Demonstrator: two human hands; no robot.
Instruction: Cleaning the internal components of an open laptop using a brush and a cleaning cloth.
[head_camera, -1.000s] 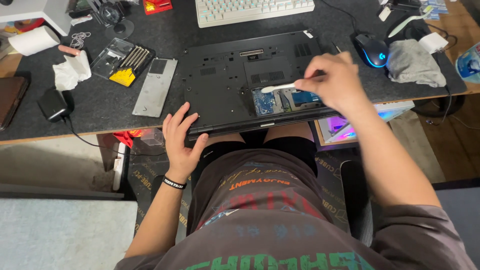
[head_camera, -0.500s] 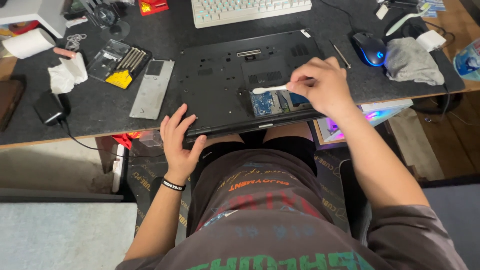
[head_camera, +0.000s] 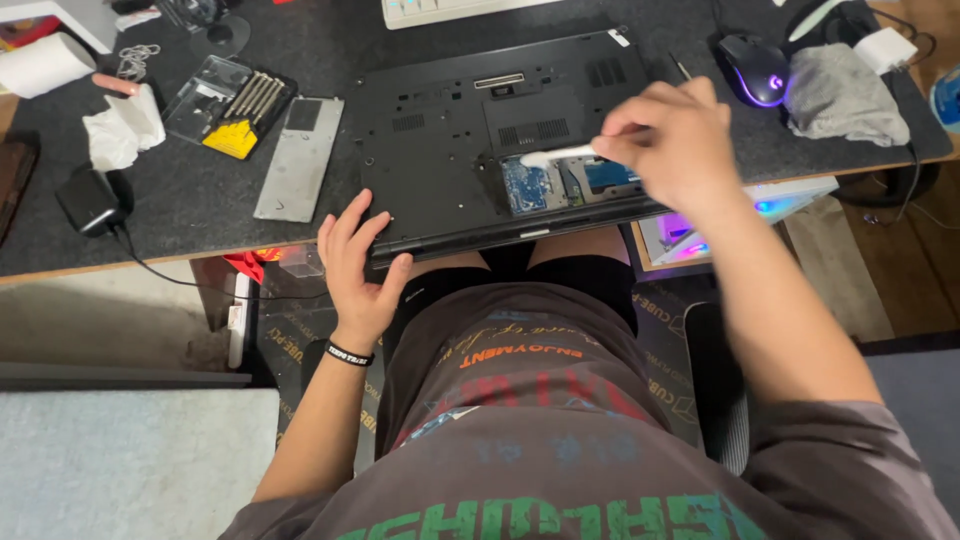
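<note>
The laptop (head_camera: 470, 140) is black, its open bay showing a blue board (head_camera: 527, 185). The swab (head_camera: 555, 156) is white, the surface (head_camera: 200, 200) dark grey, the mouse (head_camera: 752, 66) glowing purple.

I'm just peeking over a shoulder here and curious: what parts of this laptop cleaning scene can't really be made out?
- Head view: the right hand is motion-blurred and covers the rear end of the white swab.
- The open bay of the laptop: parts too small to identify.
- The keyboard is cut off by the top edge.
- The left hand hides the laptop's front corner.
</note>
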